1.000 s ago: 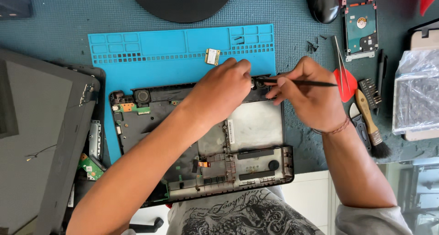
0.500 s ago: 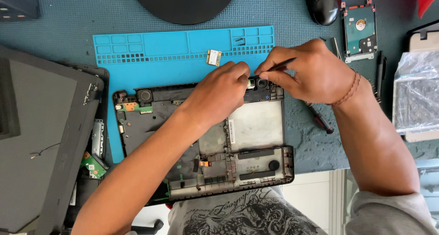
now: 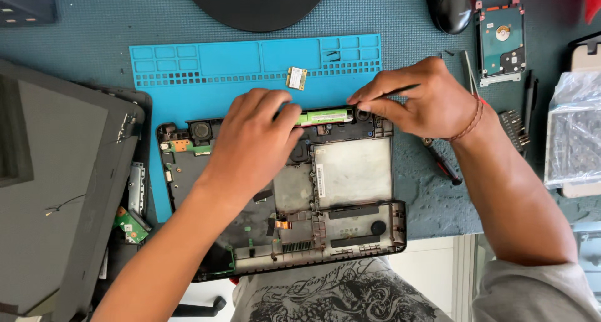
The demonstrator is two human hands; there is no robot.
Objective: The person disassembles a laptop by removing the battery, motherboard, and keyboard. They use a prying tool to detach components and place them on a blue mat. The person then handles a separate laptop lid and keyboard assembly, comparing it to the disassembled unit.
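An opened black laptop base (image 3: 354,171) lies on a blue silicone work mat (image 3: 238,59). At its far edge a narrow green circuit board (image 3: 325,116) stands up out of the case. My left hand (image 3: 250,150) lies over the middle of the base, its fingertips gripping the board's left end. My right hand (image 3: 419,103) is at the board's right end, pinching a thin black tool (image 3: 400,89) whose tip points at that corner.
A small square card (image 3: 296,78) rests on the mat. A hard drive (image 3: 501,43), a mouse (image 3: 451,5), tweezers (image 3: 468,71), a red-handled screwdriver (image 3: 444,165) and a bit holder (image 3: 516,129) lie to the right. The detached grey lid (image 3: 56,190) fills the left.
The green board has come up into view at the far edge of the base. My right hand swung left and turned the tool toward that corner; my left hand shifted onto the board's end.
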